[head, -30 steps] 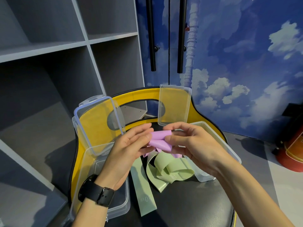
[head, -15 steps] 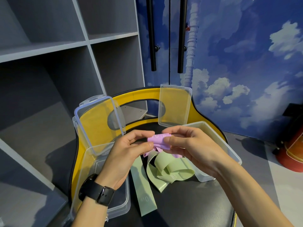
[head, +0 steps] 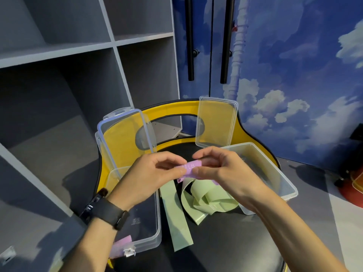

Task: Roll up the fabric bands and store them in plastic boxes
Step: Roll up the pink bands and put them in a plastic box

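A purple fabric band (head: 191, 169), rolled into a small tight bundle, is held above the chair seat between both hands. My left hand (head: 151, 177) pinches its left end and my right hand (head: 222, 169) pinches its right end. Below them a light green band (head: 204, 199) lies loose and crumpled on the black seat, one strip trailing toward me. A clear plastic box (head: 155, 228) stands at the left under my left wrist, with something purple in its near corner. A second clear box (head: 282, 179) stands at the right, behind my right hand.
Both box lids stand upright against the yellow chair back (head: 172, 109): a blue-rimmed lid (head: 125, 138) at left, a plain lid (head: 216, 122) at right. Grey shelving (head: 59, 55) fills the left side. A red object (head: 351, 189) sits on the floor at far right.
The purple band has been wound tighter, from a loose fold into a compact roll. Both hands have closed in on it and stayed above the seat.
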